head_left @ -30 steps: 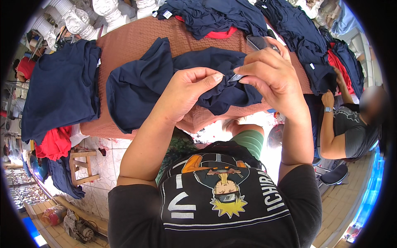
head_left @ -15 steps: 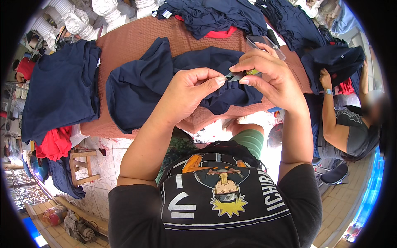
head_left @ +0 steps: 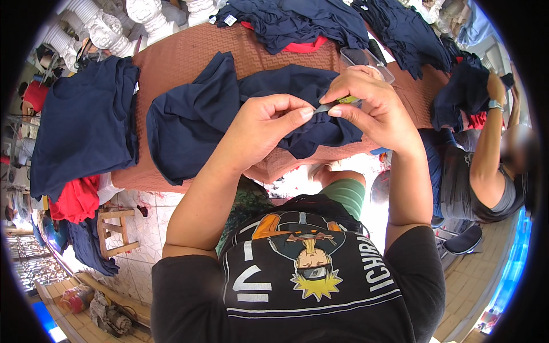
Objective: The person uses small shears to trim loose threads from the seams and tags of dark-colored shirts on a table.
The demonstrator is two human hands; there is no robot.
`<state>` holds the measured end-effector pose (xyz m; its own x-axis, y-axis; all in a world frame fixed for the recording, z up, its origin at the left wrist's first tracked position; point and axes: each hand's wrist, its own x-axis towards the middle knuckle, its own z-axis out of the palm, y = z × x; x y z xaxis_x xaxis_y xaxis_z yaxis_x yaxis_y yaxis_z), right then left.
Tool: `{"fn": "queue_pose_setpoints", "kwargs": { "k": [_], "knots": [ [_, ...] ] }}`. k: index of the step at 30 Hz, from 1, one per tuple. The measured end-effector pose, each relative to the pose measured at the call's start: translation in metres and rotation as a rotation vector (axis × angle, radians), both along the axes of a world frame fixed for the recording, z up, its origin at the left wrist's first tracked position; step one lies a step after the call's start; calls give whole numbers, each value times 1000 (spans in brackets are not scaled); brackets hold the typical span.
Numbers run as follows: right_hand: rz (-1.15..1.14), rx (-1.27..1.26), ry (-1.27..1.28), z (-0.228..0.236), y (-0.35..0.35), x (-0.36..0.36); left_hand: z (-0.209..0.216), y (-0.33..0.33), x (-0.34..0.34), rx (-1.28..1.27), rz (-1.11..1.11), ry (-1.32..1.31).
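My right hand (head_left: 380, 108) grips a small pair of thread snips (head_left: 346, 99), with a yellow-green body and grey blades pointing left. The blades look closed together. Fingers of my left hand (head_left: 260, 123) pinch at the blade tips. What lies in that pinch, if anything, is too small to make out. Beneath both hands a dark navy garment (head_left: 189, 123) lies bunched on the table, partly covered by my hands.
A brown textured cloth (head_left: 171, 57) covers the table. Folded navy garments (head_left: 86, 120) lie at the left, and a navy pile (head_left: 297, 23) at the back. A clear plastic box (head_left: 384, 71) stands beyond my right hand. At the right, a co-worker (head_left: 483, 171) handles dark cloth.
The snips' blades have gone from apart to together at my left fingertips. My hands have barely shifted. The co-worker has raised an arm and gathered up the dark cloth.
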<state>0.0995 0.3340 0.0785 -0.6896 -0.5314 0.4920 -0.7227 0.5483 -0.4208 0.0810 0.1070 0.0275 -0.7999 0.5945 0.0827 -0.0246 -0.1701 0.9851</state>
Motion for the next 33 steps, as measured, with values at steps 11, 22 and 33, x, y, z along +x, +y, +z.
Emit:
{"fn": "queue_pose_setpoints", "kwargs": {
  "k": [11, 22, 33],
  "knots": [
    [1097, -356, -731, 34, -15, 75, -26, -185, -145, -256, 1273, 324],
    [1145, 12, -248, 31, 36, 78, -36, -177, -57, -320, 1000, 171],
    [-417, -139, -673, -113, 41, 6, -71, -112, -75, -844, 917, 461]
  ]
}}
